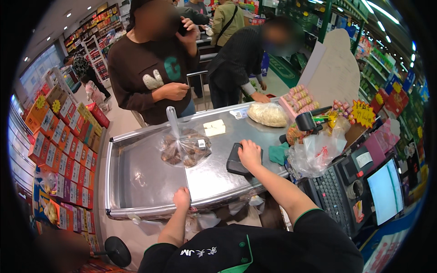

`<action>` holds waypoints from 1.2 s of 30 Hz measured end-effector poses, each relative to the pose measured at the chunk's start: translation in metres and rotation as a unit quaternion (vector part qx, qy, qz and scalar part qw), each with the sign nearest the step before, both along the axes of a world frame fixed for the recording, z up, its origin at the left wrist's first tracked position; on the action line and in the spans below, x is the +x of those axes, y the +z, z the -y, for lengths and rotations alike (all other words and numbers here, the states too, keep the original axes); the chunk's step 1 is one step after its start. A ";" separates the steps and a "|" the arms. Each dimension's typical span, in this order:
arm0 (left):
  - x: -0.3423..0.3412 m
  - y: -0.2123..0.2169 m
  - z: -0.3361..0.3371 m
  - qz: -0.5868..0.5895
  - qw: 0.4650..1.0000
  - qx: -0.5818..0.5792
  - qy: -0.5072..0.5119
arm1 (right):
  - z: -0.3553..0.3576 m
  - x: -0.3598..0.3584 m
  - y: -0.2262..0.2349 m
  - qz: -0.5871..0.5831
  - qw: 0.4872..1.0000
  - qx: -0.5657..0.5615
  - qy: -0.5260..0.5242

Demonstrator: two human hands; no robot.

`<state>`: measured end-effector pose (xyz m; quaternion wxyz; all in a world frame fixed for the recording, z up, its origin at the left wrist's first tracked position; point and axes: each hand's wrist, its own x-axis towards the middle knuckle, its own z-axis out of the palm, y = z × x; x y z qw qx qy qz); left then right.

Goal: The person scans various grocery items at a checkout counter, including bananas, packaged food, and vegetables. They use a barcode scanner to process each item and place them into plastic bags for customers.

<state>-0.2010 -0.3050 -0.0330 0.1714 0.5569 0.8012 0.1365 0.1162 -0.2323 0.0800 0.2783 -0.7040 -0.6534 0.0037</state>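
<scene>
You were mid-checkout, by my reading: your right hand lay flat on the black scanner, gripping nothing, while your left hand was clenched on the counter's near edge. The knotted bag sat untouched mid-counter; reaching it called for a forward stretch.

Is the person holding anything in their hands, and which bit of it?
The right hand rests on top of a flat black device. The left hand grips the steel counter's near edge.
</scene>
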 end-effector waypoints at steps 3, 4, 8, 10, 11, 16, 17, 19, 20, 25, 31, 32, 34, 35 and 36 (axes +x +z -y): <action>-0.001 -0.002 0.000 0.008 1.000 -0.003 0.001 | -0.001 -0.001 -0.004 0.006 1.000 0.020 -0.011; -0.002 -0.002 -0.001 0.007 1.000 0.002 -0.007 | -0.001 -0.001 -0.005 0.009 0.999 0.030 -0.016; -0.005 -0.010 0.001 0.017 0.999 0.030 -0.021 | -0.002 -0.003 -0.003 0.005 1.000 0.023 -0.020; -0.005 -0.009 0.001 0.023 0.998 0.046 -0.035 | -0.003 -0.001 -0.004 -0.007 1.000 0.007 -0.027; -0.005 -0.009 0.003 0.032 0.997 0.057 -0.052 | -0.005 0.002 -0.008 -0.019 0.999 0.006 -0.033; -0.011 -0.022 0.009 0.062 0.971 0.117 -0.200 | -0.010 0.002 -0.001 -0.049 0.984 -0.061 -0.162; -0.013 -0.025 0.011 0.074 0.954 0.133 -0.259 | -0.008 -0.002 0.008 -0.035 0.980 -0.088 -0.172; -0.013 0.005 0.018 0.053 0.919 0.112 -0.375 | -0.008 -0.003 0.007 -0.026 0.976 -0.113 -0.186; -0.014 0.008 0.020 0.051 0.894 0.133 -0.426 | -0.007 -0.001 0.005 -0.026 0.976 -0.108 -0.186; -0.019 0.037 0.017 0.049 0.847 0.081 -0.523 | -0.012 -0.003 -0.001 0.035 0.975 -0.116 -0.186; -0.019 0.033 0.013 0.059 0.841 0.058 -0.535 | -0.015 -0.002 -0.002 0.056 0.968 -0.149 -0.194; -0.020 0.034 0.012 0.062 0.842 0.052 -0.534 | -0.016 -0.004 0.000 0.055 0.967 -0.155 -0.195; -0.021 0.034 0.011 0.072 0.844 0.038 -0.531 | -0.014 -0.006 0.003 0.037 0.966 -0.165 -0.198; -0.020 0.035 0.008 0.077 0.844 0.033 -0.530 | -0.015 -0.004 0.005 0.024 0.967 -0.163 -0.196; -0.020 0.036 0.007 0.082 0.845 0.027 -0.528 | -0.016 -0.003 0.005 0.011 0.968 -0.160 -0.195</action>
